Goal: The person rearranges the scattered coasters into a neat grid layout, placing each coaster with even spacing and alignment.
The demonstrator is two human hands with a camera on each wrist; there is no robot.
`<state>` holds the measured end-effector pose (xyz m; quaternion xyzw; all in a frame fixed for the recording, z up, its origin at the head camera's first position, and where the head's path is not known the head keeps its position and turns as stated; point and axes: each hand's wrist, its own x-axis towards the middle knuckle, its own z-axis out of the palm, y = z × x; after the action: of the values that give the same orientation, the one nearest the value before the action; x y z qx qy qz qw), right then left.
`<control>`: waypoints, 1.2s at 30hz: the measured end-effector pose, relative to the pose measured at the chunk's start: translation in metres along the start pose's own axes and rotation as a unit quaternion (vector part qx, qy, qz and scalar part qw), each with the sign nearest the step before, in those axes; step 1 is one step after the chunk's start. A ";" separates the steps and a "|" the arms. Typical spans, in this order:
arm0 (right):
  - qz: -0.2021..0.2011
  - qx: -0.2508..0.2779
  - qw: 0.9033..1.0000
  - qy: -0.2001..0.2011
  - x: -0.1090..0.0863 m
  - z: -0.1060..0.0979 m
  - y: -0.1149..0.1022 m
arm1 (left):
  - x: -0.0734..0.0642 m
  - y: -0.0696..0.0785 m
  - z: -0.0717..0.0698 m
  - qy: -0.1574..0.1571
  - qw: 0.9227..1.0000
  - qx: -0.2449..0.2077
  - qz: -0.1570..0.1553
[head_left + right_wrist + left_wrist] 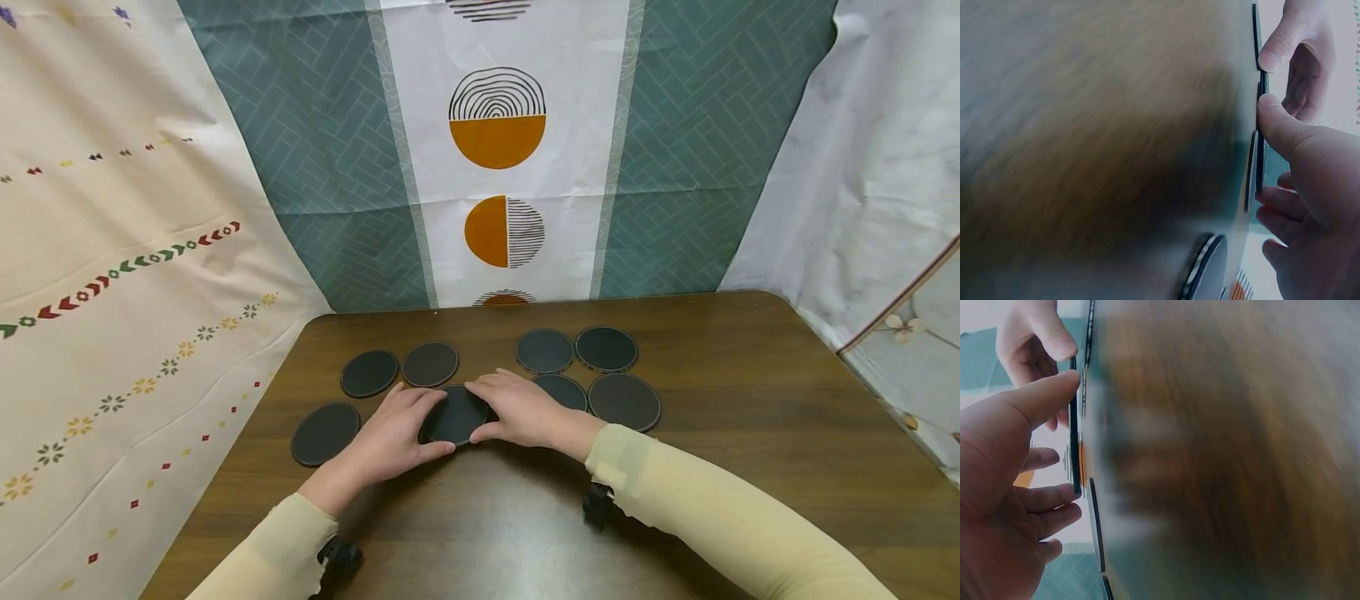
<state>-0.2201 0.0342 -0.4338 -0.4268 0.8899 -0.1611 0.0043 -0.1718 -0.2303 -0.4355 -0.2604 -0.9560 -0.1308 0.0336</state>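
Note:
Between my two hands is a dark round coaster (456, 417), gripped at its rim from both sides just above the table. My left hand (390, 437) holds the left side, thumb at the near edge and fingers at the far edge. On the opposite side my right hand (521, 412) grips it the same way. The left wrist view has the coaster (1074, 444) edge-on, thumbs and fingertips at its rim, with a gap to the tabletop. Part of another coaster (561, 390) is hidden behind my right hand.
Left of the hands lie dark coasters (326, 434), (370, 373) and a browner coaster (430, 364). To the right, several more coasters (625, 402) form a close cluster on the brown wooden table (750, 417). Patterned cloths (322, 167) hang behind and beside the table.

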 end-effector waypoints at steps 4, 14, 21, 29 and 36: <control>0.006 -0.001 1.000 0.000 -0.005 -0.002 0.006 | 0.007 0.005 0.003 -0.002 1.000 0.002 0.002; 0.034 0.011 0.999 -0.003 -0.015 -0.005 0.017 | 0.022 0.014 0.008 -0.012 1.000 0.005 -0.001; 0.038 0.014 0.999 0.000 -0.017 -0.001 0.024 | 0.028 0.016 0.011 -0.016 1.000 0.006 0.004; 0.037 0.009 0.999 -0.004 -0.018 0.002 0.030 | 0.030 0.015 0.014 -0.019 1.000 0.002 0.012; 0.037 0.010 0.999 -0.005 -0.020 0.002 0.032 | 0.033 0.016 0.016 -0.023 1.000 0.003 0.013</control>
<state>-0.2316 0.0675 -0.4476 -0.3946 0.9032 -0.1676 0.0194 -0.1921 -0.1968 -0.4426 -0.2752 -0.9536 -0.1212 0.0140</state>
